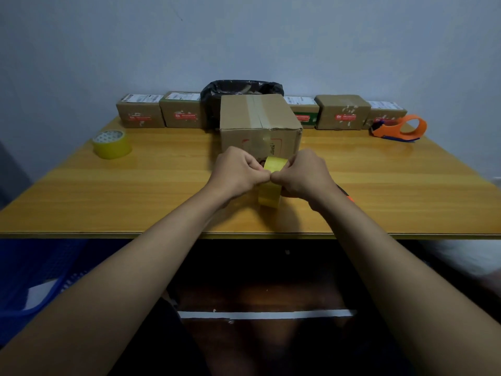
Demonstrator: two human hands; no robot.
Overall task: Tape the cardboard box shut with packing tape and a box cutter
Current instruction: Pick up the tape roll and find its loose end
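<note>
Wide wooden table (135, 191), honey-yellow, running edge to edge under a plain pale wall (244, 36). Dead centre and set back a little, the cardboard box (257, 118), flaps down and a strip of clear tape already along the top seam and over the near face. Right behind it, a bin lined with a black bag (217, 90), rim just peeking over the box top. Along the back edge, a row of small parcels (141, 114) with red labels, two left of the bin and three right of it. Far right, near the last parcel, an orange tape dispenser (401, 128) lying on its side. Far left, well apart from everything, a spare tape roll (112, 144) flat on the table. Now the action, just in front of the box: left hand (238, 169) and right hand (306, 172) knuckle to knuckle, thumbs touching, both curled tight around a yellow roll of packing tape (271, 185) held upright on edge between them. Fingers of both hands closed, pinching at the top of the roll where a short flap of tape lifts away. Roll's lower rim down at or just above the tabletop, hard to call. Tucked behind the right wrist, a sliver of something orange and black (348, 195), too hidden to name.
</note>
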